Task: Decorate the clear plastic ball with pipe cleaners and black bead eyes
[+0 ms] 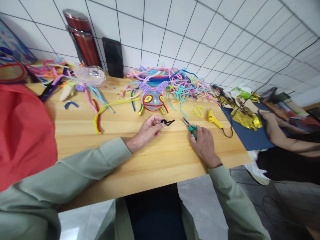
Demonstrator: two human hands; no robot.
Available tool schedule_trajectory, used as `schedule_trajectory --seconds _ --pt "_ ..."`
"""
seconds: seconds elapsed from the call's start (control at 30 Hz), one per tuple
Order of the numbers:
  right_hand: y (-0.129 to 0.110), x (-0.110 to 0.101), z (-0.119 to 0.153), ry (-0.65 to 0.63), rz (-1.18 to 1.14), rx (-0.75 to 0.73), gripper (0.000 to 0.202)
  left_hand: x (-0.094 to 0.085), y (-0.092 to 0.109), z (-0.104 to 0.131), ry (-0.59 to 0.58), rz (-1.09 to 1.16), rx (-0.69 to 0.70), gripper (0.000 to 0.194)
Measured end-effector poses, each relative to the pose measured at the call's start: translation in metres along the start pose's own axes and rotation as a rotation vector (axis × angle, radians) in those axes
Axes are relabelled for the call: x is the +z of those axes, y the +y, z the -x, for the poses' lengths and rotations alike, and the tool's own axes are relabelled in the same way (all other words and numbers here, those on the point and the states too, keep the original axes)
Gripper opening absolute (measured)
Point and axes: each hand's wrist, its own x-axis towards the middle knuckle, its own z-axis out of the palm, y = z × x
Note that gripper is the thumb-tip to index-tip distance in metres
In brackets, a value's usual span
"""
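Step in hand, as judged: shaping a small black pipe cleaner (170, 123) — left hand (151, 129) pinches its rounded end between thumb and fingers, bent tail pointing right. Right hand (204, 142) holds needle-nose pliers (192, 128) by the green handles, tips near the tail, not touching. Plier work would call for closing that gap — decorated clear ball (155, 104) sits just beyond.

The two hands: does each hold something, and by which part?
The left hand pinches a black strip by its coiled end. The right hand touches the pliers at their green handles; a firm grip cannot be told.
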Motion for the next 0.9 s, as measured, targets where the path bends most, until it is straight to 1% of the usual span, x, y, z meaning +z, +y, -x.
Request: schedule_trajectory --seconds 0.07,0.1,0.17,0.23,0.3,0.33,0.37,0.43,0.5,0.63,0.7,0.8,0.9 --pt "0.003 -0.006 0.002 0.014 -0.109 0.037 0.05 0.001 0.002 0.0 0.007 0.032 -0.016 0.03" --pt "0.005 -0.01 0.003 0.021 -0.208 0.071 0.049 0.001 0.002 0.0 0.008 0.046 -0.025 0.03" --pt "0.007 -0.02 0.008 0.017 -0.512 0.182 0.045 0.001 0.003 0.0 0.009 0.066 -0.042 0.031" --pt "0.002 -0.032 0.013 -0.035 -0.92 0.315 0.043 0.001 0.004 0.0 0.005 0.069 -0.048 0.033" --pt "-0.01 -0.042 0.018 -0.126 -1.28 0.401 0.047 0.001 0.003 0.001 0.001 0.053 -0.049 0.033" --pt "-0.018 -0.046 0.021 -0.172 -1.392 0.423 0.048 0.001 0.003 0.001 0.001 0.043 -0.049 0.031" --pt "-0.027 -0.049 0.024 -0.218 -1.453 0.437 0.048 0.001 0.002 0.001 0.003 0.037 -0.052 0.029" --pt "-0.043 -0.052 0.03 -0.296 -1.467 0.461 0.045 0.001 0.001 0.0 0.013 0.04 -0.059 0.024" --pt "-0.054 -0.053 0.035 -0.361 -1.399 0.463 0.044 0.002 0.001 0.0 0.026 0.059 -0.057 0.021" --pt "-0.067 -0.059 0.039 -0.449 -1.154 0.362 0.04 0.005 0.006 0.003 0.037 0.09 -0.082 0.021" --pt "-0.073 -0.066 0.037 -0.493 -1.09 0.312 0.038 0.007 0.01 0.006 0.047 0.114 -0.111 0.022" --pt "-0.084 -0.075 0.032 -0.569 -1.114 0.299 0.037 0.01 0.015 0.008 0.086 0.171 -0.132 0.022" --pt "-0.095 -0.078 0.027 -0.611 -1.203 0.365 0.038 0.012 0.018 0.008 0.124 0.216 -0.148 0.023"
